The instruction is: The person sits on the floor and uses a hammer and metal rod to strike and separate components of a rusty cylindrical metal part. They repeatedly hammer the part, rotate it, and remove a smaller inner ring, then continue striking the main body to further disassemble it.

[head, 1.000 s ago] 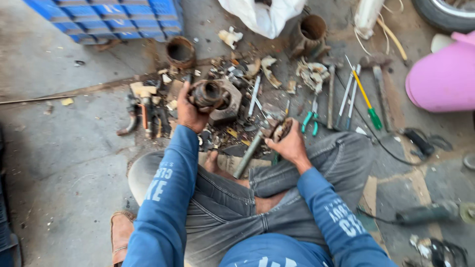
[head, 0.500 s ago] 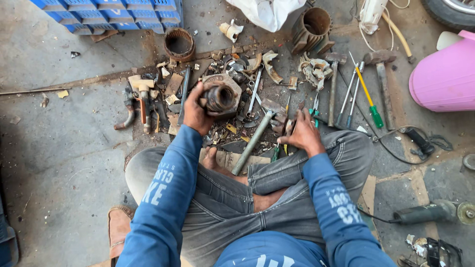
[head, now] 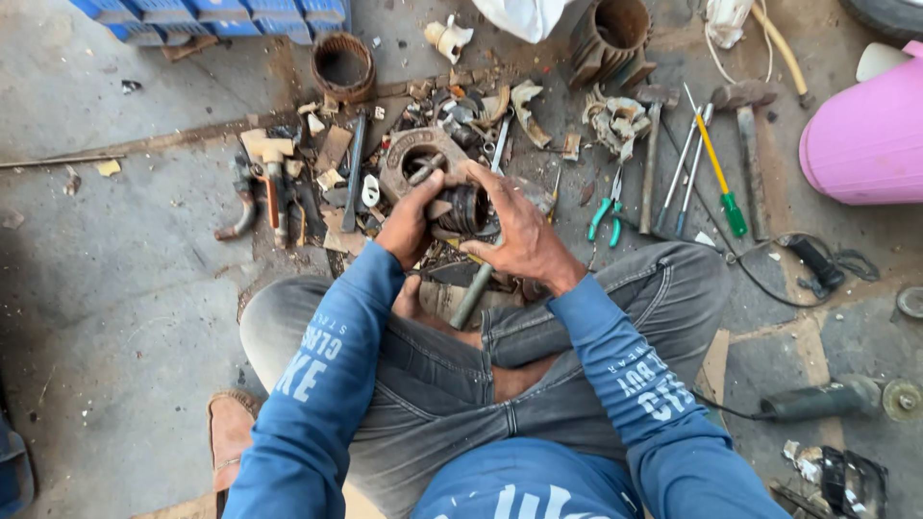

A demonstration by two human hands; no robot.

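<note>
Both hands gripping dark ribbed metal cylinder [head: 468, 209] over lap, just below rusty ring housing [head: 415, 159]; left hand [head: 411, 223] fingers curling round its left side; right hand [head: 519, 231] fingers spreading over top, clamping it; judging: keep grip firm w/ both palms, part close to body; steel rod [head: 475, 293] lying just below cylinder.

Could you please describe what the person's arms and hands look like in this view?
Both arms wear long blue sleeves: the left sleeve and right sleeve each carry pale printed lettering along the forearm and end in ribbed cuffs at the wrist. The left hand and right hand are bare, without gloves.
</note>
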